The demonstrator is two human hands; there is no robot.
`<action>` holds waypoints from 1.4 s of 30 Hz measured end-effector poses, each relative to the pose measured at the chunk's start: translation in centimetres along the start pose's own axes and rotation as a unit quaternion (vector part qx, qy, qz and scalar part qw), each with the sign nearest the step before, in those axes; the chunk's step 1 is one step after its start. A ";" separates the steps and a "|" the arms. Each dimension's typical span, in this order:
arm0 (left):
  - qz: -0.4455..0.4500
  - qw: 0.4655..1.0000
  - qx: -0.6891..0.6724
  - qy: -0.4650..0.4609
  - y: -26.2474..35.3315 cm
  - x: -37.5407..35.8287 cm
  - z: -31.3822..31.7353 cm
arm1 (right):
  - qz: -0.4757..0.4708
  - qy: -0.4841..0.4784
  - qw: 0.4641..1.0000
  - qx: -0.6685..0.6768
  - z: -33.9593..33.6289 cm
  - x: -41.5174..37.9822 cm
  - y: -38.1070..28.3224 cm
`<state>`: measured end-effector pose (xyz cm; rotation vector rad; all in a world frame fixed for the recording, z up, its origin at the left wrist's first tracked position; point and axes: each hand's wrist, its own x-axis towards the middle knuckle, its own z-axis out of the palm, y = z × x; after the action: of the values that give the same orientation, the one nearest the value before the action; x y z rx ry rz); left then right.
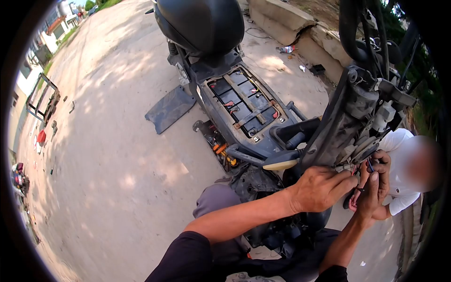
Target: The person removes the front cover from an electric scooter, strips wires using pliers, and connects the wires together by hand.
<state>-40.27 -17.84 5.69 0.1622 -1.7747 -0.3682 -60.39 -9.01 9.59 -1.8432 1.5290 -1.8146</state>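
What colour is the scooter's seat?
Black all over the visible part; the seat shows best in the head view.

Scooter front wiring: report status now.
Left hand and right hand at thin wires, grips unclear. Wires exposed at front of scooter. Person in white close beyond right hand.

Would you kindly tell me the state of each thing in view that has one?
Battery compartment: open
Batteries: in the compartment, tops exposed
Grey panel: lying on the ground
Scooter front: uncovered, inner parts exposed
Left hand: at the wires, grip unclear
Right hand: pinching the wires
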 end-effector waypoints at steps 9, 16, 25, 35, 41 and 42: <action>-0.016 1.000 -0.009 0.005 0.1 0.2 0.1 | 0.015 0.012 1.000 -0.024 0.0 0.0 -0.3; -0.002 1.000 -0.019 -0.024 -0.2 0.7 0.0 | -0.009 0.024 0.988 -0.153 1.4 1.0 -3.1; -0.040 0.997 -0.058 -0.038 -0.1 0.5 0.2 | -0.003 0.028 0.993 -0.118 1.3 0.6 -2.9; -0.059 0.991 -0.123 -0.013 -0.4 0.0 -0.4 | -0.023 0.022 0.998 -0.063 1.5 0.5 -2.7; -0.006 0.994 -0.060 -0.094 -0.1 0.7 -0.4 | -0.030 0.013 0.993 -0.112 0.3 0.9 -3.4; -0.028 0.993 -0.081 -0.083 -0.1 0.3 -0.3 | -0.023 -0.003 0.995 -0.095 0.1 0.8 -3.5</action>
<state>-40.04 -18.09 5.99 0.0672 -1.8979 -0.5784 -58.64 -7.95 12.59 -1.9797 1.7256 -1.7340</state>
